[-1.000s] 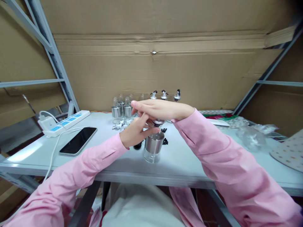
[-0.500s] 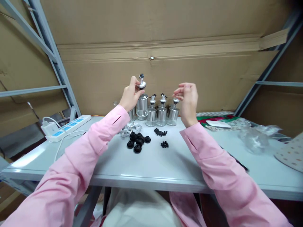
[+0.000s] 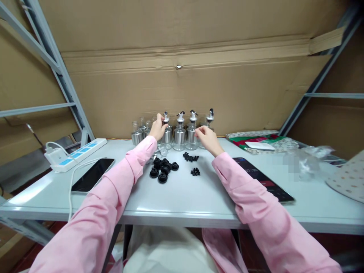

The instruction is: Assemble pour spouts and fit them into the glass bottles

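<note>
My left hand (image 3: 158,128) pinches the silver-and-black pourer top (image 3: 166,118) of a glass oil bottle (image 3: 168,135) with a metal sleeve. That bottle stands in a row beside two more with pourers, a middle bottle (image 3: 179,135) and another bottle (image 3: 192,136). My right hand (image 3: 209,141) has its fingers drawn together in front of a further bottle, whose pourer (image 3: 210,115) shows above; what they hold, if anything, is hidden. Black rubber stoppers (image 3: 165,168) lie in a cluster nearer me. Behind them, silver pourer parts (image 3: 162,151) are partly covered by my left sleeve.
Several bottles without pourers (image 3: 137,134) stand at the back left. Small black tubes (image 3: 190,157) and black caps (image 3: 195,171) lie mid-table. A power strip (image 3: 82,153) and phone (image 3: 93,175) are left; a dark tablet-like device (image 3: 264,180) and clear plastic bag (image 3: 309,163) are right.
My left hand has lowered the bottle by its pourer to stand level with the row. My right hand has moved down and left from above the rightmost bottle's pourer.
</note>
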The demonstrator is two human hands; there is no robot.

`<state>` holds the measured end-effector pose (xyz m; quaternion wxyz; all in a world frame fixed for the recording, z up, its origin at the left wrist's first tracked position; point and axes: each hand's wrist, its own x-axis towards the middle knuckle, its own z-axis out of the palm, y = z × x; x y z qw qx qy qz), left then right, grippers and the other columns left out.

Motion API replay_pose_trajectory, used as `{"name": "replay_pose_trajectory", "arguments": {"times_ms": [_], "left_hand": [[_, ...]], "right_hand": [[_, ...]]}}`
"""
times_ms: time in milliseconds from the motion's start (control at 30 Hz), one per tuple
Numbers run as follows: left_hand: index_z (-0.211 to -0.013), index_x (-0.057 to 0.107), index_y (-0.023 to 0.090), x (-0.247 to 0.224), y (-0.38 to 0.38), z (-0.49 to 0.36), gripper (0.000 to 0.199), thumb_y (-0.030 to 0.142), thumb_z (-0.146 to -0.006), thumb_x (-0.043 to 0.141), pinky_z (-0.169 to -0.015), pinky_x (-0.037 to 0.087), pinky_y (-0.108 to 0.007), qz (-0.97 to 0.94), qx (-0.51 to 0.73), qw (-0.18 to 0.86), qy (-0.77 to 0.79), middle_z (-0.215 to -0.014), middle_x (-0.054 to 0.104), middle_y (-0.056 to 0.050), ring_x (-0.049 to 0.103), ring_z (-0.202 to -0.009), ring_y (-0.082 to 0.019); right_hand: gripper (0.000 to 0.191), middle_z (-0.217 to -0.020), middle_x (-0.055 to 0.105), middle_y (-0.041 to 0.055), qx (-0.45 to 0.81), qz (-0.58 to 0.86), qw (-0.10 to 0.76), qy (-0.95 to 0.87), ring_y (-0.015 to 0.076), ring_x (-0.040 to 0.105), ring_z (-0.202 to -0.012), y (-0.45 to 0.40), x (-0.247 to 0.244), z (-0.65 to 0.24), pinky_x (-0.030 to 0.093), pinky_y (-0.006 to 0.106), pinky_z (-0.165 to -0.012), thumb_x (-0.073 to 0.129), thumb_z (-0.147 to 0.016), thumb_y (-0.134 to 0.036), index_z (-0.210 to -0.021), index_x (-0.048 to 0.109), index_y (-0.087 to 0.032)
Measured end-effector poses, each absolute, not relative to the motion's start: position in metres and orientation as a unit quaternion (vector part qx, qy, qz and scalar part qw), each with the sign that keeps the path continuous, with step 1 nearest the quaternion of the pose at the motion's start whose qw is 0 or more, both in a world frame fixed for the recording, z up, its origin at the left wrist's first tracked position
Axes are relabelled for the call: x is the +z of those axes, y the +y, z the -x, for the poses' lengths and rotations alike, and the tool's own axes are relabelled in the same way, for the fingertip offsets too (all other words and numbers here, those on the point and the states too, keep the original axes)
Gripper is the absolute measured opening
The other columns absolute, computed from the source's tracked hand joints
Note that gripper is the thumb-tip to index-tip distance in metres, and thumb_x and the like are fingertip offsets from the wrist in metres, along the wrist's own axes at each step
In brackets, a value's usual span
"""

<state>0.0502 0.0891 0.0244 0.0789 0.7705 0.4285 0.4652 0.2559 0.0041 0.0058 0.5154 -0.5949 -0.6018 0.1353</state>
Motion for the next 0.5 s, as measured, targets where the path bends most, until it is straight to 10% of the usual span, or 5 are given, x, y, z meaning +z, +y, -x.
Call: {"name": "replay_pose_trajectory", "arguments": {"times_ms": [300, 500], "left_hand": [[-0.121, 0.038, 0.009, 0.029, 0.071, -0.031, 0.050, 0.008, -0.075, 0.055, -0.105, 0.031, -0.038, -0.823, 0.416, -0.017, 0.387, -0.128, 0.044, -0.018, 0.040, -0.123, -0.024], [-0.136, 0.018, 0.017, 0.020, 0.049, 0.032, 0.097, 0.028, -0.059, 0.077, -0.111, 0.015, -0.052, -0.714, 0.495, -0.077, 0.489, -0.145, 0.014, -0.018, 0.013, -0.136, -0.034]], "right_hand": [[0.054, -0.129, 0.039, 0.0183, 0.101, 0.639, 0.638, -0.417, 0.0249, 0.038, -0.123, 0.024, -0.008, -0.280, 0.029, 0.036, -0.102, 0.051, -0.069, -0.033, -0.119, 0.039, -0.015], [0.055, -0.112, 0.053, 0.0201, 0.163, 0.612, 0.616, -0.469, 0.0263, 0.053, -0.103, 0.045, -0.027, -0.295, 0.042, 0.037, -0.088, 0.041, -0.074, -0.052, -0.111, 0.044, -0.011]]}}
